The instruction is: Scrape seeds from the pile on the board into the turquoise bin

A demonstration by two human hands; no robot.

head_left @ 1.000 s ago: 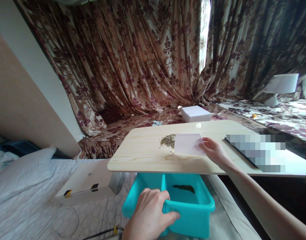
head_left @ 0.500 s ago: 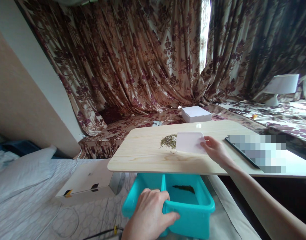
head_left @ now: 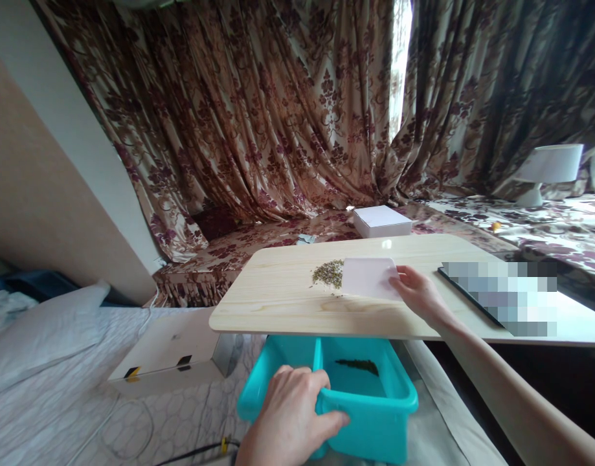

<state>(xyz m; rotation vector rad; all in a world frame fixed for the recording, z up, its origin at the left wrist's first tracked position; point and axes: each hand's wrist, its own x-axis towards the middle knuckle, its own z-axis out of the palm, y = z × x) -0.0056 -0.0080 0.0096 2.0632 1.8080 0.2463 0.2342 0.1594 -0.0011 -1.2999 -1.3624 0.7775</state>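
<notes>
My right hand [head_left: 417, 293] pinches the right edge of a white card [head_left: 368, 277] that rests on the pale wooden tabletop [head_left: 278, 298]. The card's left edge touches a small heap of dry green-brown crumbs [head_left: 327, 272]. Below the table's front edge sits a turquoise two-compartment bin [head_left: 370, 414]; its right compartment holds a dark streak of the same crumbs [head_left: 357, 366]. My left hand [head_left: 290, 417] is closed over the bin's near rim, fingers hooked across the divider.
A dark tablet [head_left: 496, 291] with a blurred screen lies on the table's right side. A white box [head_left: 381, 221] sits beyond the table, a white lamp [head_left: 544, 169] at far right. A flat white box [head_left: 171, 346] lies on the bed at left, patterned curtains behind.
The card and my right hand shifted slightly right and back from the table's front edge, then held. The left hand stayed on the bin.
</notes>
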